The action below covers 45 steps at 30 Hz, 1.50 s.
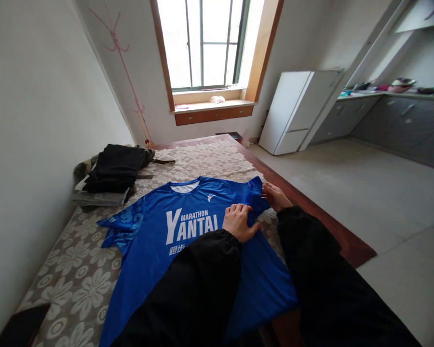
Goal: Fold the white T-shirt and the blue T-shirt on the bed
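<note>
A blue T-shirt (198, 260) with white "MARATHON YANTAI" lettering is spread front side up, its collar towards the window. My left hand (240, 222) rests palm down on the chest beside the lettering, fingers stretched over the fabric. At the short sleeve on the right, my right hand (277, 196) pinches the sleeve's edge between thumb and fingers. The other sleeve (125, 224) lies loosely out to the left. My black jacket sleeves cover part of the shirt's lower front.
Under the shirt, a flower-patterned cloth (79, 270) covers a reddish wooden table (350, 246). Folded dark clothes (114, 168) are piled at the back left. A dark flat object (27, 323) lies at the near left corner. A white fridge (292, 111) stands beyond, right of the window.
</note>
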Tool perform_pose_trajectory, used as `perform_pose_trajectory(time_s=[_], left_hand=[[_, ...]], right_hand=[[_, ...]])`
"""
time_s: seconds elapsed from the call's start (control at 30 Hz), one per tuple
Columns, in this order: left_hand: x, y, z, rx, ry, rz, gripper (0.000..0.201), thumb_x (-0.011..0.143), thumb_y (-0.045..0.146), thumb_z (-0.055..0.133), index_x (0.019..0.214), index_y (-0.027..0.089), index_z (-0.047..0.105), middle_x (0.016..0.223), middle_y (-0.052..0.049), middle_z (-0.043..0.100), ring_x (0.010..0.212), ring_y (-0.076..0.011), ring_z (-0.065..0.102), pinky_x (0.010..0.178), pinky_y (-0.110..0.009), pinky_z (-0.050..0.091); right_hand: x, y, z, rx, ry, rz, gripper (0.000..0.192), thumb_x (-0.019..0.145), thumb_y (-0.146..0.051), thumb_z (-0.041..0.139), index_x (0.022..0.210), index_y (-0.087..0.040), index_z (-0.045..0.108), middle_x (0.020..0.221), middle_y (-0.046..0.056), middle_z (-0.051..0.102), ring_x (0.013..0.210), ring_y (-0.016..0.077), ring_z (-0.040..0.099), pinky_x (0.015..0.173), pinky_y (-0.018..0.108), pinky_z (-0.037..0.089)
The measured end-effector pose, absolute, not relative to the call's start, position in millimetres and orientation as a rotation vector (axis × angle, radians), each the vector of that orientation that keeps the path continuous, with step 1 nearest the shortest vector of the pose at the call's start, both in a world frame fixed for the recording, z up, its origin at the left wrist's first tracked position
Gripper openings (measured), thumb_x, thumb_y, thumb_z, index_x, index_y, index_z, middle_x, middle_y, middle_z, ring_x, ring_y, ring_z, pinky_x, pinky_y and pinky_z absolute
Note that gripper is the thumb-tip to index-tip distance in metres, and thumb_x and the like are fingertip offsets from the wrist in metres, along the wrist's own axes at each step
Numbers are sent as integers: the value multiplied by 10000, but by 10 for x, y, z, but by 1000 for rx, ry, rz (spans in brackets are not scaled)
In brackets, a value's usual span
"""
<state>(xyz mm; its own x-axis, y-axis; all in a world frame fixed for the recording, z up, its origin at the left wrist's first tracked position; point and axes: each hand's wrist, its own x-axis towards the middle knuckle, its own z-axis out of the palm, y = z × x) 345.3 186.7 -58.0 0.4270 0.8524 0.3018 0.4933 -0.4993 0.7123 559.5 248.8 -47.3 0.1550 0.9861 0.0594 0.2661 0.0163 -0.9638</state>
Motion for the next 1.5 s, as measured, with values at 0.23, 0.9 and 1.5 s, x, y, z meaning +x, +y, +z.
perform_pose_trajectory(time_s=[0.23, 0.9, 1.5], left_hand=[[3317, 2220, -590, 750, 929, 1287, 471, 880, 487, 623, 1242, 207, 510, 1147, -108, 637, 975, -204, 643, 806, -329, 552], [3045, 2521, -702, 805, 904, 1247, 647, 696, 268, 835, 1317, 249, 655, 959, -12, 666, 740, -101, 621, 642, -206, 526], [3000, 2406, -601, 1423, 1301, 1337, 522, 787, 130, 670, 1307, 168, 647, 1358, -112, 643, 1348, -260, 513, 1204, -389, 327]], right_hand=[[5401, 2256, -292, -974, -1362, 1360, 691, 807, -790, 490, 1180, -232, 650, 1146, 144, 709, 990, 307, 682, 765, 440, 531], [5132, 2028, -432, -1270, -2525, 197, 504, 764, -87, 510, 1251, -200, 578, 950, 51, 678, 882, 224, 633, 903, 367, 435], [5300, 1941, -740, -1029, -2410, 27, 297, 817, -62, 498, 879, -262, 708, 906, 55, 629, 859, 212, 579, 824, 362, 488]])
